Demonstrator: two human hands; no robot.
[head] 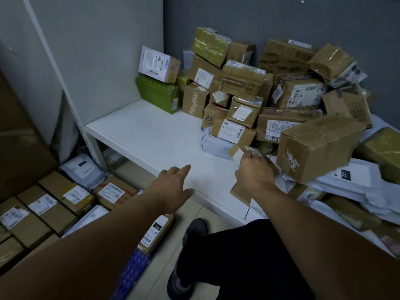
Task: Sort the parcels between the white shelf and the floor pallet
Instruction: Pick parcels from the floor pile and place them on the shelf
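White shelf (151, 135) beneath fingers: left hand (173, 185) straight, released; right hand (253, 171) grasps small box (237, 153); parcel pile (244, 89) just beyond.

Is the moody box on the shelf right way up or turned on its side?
Turned on its side. The printed name on the moody box runs vertically down its front face instead of across.

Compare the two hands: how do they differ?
The left hand is open and empty; the right hand grips a small flat parcel. The left hand is over the white shelf front edge; the right hand is beside the parcel pile. Both are bare.
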